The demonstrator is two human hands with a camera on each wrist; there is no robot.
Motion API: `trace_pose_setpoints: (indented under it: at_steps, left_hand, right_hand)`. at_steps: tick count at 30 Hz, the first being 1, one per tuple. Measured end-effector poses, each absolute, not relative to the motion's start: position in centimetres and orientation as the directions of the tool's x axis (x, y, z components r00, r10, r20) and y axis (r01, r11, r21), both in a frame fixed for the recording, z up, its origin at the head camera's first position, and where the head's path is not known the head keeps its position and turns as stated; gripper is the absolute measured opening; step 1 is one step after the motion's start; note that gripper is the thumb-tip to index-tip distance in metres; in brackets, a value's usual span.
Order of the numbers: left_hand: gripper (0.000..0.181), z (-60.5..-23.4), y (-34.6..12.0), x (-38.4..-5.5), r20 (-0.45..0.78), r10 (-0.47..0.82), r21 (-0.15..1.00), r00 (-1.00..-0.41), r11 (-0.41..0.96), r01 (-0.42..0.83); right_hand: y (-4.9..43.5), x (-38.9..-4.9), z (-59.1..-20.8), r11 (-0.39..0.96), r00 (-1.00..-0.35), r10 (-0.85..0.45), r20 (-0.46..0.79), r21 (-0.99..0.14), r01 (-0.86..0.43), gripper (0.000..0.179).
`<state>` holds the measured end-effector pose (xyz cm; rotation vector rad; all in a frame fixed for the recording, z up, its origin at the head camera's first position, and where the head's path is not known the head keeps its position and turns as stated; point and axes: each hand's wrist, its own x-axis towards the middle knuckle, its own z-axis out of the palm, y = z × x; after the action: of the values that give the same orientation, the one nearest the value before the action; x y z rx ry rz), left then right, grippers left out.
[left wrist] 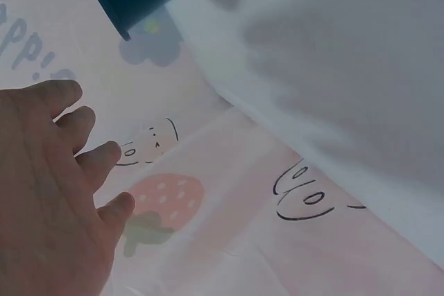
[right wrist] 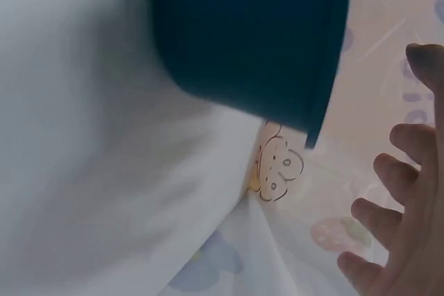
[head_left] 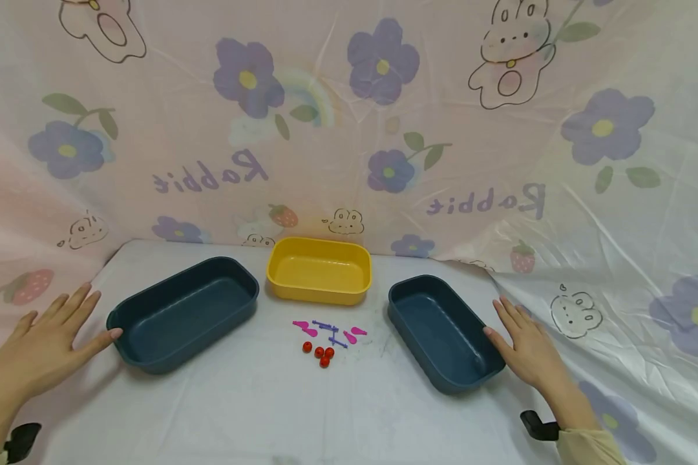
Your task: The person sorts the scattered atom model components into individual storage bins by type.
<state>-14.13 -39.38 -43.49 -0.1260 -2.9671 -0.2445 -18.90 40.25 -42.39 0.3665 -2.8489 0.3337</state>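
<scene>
L hand (head_left: 43,352), R hand (head_left: 526,352) nr dk-blue trays (head_left: 186,316), mirrored "Rabbit" txt (head_left: 205,174)

Background: beyond the left hand (head_left: 52,345) and right hand (head_left: 526,352), I see a pale pink curtain (head_left: 320,145) printed with purple flowers (head_left: 404,61), rabbits (head_left: 510,82) and mirrored lettering (head_left: 209,174); between them spreads a white tabletop (head_left: 227,413).

My bare right hand (right wrist: 423,206), fingers spread, hovers beside a dark-blue, round-cornered plastic tub (right wrist: 250,39), pink rabbit-print cloth (right wrist: 374,102) behind!
</scene>
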Motion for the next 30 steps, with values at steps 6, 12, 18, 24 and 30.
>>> trace_pose_setpoints:
  at_steps: [6, 12, 18, 24, 30]
  left_hand:
    - [0.097, -43.3, -38.8, -13.7, 0.17, 0.079, 0.166, -0.982, 0.98, 0.107]
    - [0.097, -43.2, -38.1, -13.2, 0.191, 0.071, 0.158, -0.979, 0.982, 0.102]
    - [0.095, -42.9, -37.0, -12.7, 0.263, 0.086, 0.145, -0.961, 0.981, 0.128]
    - [0.087, -42.8, -35.6, -11.6, 0.369, 0.143, 0.161, -0.918, 0.963, 0.214]
    - [0.082, -43.6, -34.4, -10.4, 0.366, 0.13, 0.227, -0.922, 0.948, 0.224]
  right_hand:
    - [39.0, -18.6, -42.0, 0.917, -0.894, -0.252, 0.372, -0.204, -0.343, 0.068]
    - [37.0, -18.3, -41.4, 0.89, -0.853, -0.284, 0.437, -0.211, -0.404, 0.063]
    - [34.8, -17.9, -41.1, 0.857, -0.835, -0.316, 0.451, -0.243, -0.455, 0.06]
    - [32.1, -17.1, -40.7, 0.82, -0.849, -0.333, 0.411, -0.318, -0.475, 0.059]
    - [28.8, -16.7, -40.6, 0.737, -0.794, -0.397, 0.461, -0.355, -0.575, 0.05]
